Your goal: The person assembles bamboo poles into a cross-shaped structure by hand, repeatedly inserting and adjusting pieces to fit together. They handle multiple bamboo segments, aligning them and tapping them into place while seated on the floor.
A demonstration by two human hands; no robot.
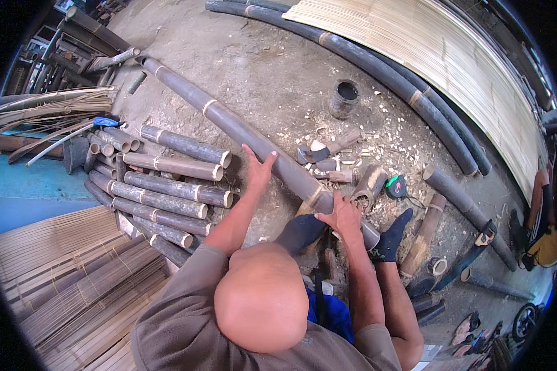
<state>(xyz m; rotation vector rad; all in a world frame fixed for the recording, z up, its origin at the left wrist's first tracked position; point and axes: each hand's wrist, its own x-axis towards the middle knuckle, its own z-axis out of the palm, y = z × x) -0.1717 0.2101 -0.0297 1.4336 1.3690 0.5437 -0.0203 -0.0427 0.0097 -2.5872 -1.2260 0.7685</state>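
Observation:
A long dark bamboo pole [238, 128] runs slantwise from the far left down toward my feet. My left hand [259, 168] grips it near its middle, thumb on top and the other fingers partly hidden at its near side. Close to the near end, my right hand [342, 216] is wrapped over the pole, just past a pale node. A split, hollow bamboo piece [370, 184] lies just beyond the right hand. Beside it is a black tape measure [396, 187] with green and red parts. My feet, in dark socks, are on either side of the pole's near end.
Cut bamboo lengths [167, 179] are stacked on the left, above slatted bamboo panels [56, 247]. Long curved poles [377, 65] and a woven mat [427, 43] lie at the far right. A dark can [344, 99] stands among chips. A saw [470, 263] rests at right, near another person.

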